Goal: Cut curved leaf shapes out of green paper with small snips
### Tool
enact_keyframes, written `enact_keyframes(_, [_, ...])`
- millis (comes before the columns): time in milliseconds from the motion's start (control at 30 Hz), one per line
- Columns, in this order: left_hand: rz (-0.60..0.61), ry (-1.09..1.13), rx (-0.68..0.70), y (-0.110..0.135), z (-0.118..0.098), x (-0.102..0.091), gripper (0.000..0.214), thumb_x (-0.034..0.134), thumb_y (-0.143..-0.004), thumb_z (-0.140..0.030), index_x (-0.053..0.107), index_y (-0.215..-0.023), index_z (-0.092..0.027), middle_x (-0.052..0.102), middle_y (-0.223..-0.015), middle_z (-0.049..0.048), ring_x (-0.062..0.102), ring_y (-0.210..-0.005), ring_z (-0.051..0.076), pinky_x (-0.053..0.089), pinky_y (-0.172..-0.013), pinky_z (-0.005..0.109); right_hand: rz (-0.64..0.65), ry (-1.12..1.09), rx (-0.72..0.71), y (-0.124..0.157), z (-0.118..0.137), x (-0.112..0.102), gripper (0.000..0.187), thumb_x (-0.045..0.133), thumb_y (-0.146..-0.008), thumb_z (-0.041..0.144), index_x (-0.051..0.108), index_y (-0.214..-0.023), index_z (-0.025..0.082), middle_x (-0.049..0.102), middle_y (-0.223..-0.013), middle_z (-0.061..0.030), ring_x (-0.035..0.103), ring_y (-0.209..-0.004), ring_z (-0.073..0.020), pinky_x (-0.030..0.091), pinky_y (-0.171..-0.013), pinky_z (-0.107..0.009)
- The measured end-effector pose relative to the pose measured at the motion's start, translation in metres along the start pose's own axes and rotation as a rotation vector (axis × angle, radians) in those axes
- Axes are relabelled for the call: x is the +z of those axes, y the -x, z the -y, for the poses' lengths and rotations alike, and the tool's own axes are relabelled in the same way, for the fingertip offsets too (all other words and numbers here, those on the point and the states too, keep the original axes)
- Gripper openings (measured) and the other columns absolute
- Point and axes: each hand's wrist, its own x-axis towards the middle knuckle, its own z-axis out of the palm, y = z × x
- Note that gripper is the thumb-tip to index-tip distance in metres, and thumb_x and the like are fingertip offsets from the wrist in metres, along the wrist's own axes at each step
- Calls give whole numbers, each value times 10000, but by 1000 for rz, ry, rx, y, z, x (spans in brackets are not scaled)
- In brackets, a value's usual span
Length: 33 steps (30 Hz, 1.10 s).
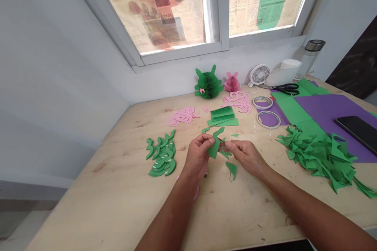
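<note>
My left hand point(200, 152) pinches a piece of green paper point(214, 148) over the middle of the table, with a curved strip rising from its top edge. Close on its right, my right hand point(246, 157) is closed on small scissors point(221, 143); the thin blades show at the paper's edge, while the handles are hidden by my fingers. Green offcuts point(231, 170) lie beneath and beside the hands. To the left is a pile of curved green cut-outs point(163, 157), several with white tape bits. Folded green paper strips point(223, 115) lie just beyond my hands.
Pink cut-outs point(184, 116), a green honeycomb paper figure point(209, 83) and a pink one point(232, 82) are at the back. Rightward are tape rolls point(268, 119), black scissors point(287, 88), a fan point(259, 74), a bottle point(309, 59), green scraps point(321, 157), purple paper point(321, 106) and a phone point(359, 131).
</note>
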Motion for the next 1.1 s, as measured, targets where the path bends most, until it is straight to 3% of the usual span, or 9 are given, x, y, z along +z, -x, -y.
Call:
enact_keyframes(200, [-7, -3, -10, 0, -1, 1, 193, 724, -599, -224, 560, -676, -155, 668, -678, 35, 651, -676, 189, 510, -669, 319, 15, -16, -18, -1, -1, 0, 512, 375, -870, 518, 714, -762, 150, 675, -730, -37, 573, -644, -169, 408, -580, -244])
enact_keyframes(533, [-8, 4, -20, 1, -1, 1, 179, 717, -615, -201, 556, -679, -152, 669, -673, 31, 651, -672, 181, 507, -680, 310, -21, -28, -38, 0, 0, 0, 451, 420, -855, 481, 728, -762, 165, 658, -611, -38, 606, -661, -208, 444, -579, -263])
enact_keyframes(1100, [-15, 6, -23, 1, 0, 1, 192, 725, -606, -212, 560, -683, -153, 667, -683, 31, 651, -683, 181, 512, -674, 308, -23, -41, -34, 1, 0, 0, 438, 431, -852, 473, 720, -736, 165, 655, -602, -38, 613, -661, -212, 443, -574, -265])
